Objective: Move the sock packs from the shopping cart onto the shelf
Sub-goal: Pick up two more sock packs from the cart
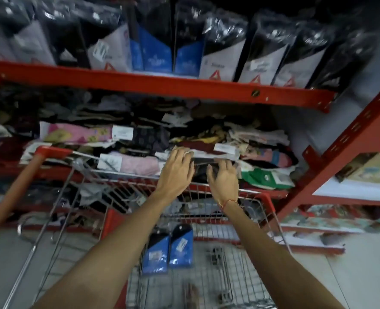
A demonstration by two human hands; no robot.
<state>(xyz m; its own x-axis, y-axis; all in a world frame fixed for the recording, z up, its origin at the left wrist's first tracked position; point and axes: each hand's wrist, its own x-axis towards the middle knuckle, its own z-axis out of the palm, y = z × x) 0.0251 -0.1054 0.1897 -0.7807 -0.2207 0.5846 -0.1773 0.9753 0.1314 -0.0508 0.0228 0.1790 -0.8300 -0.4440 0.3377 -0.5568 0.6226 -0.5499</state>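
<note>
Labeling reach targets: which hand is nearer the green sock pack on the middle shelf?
Right. The right hand sits just left of the green sock pack, nearly beside it. The left hand is farther left, beyond the dark pack between both hands.

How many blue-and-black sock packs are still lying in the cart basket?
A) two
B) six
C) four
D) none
A: two blue-and-black sock packs lie side by side on the wire floor of the shopping cart, below the forearms, while the left hand and right hand reach to a dark pack at the middle shelf.
</note>
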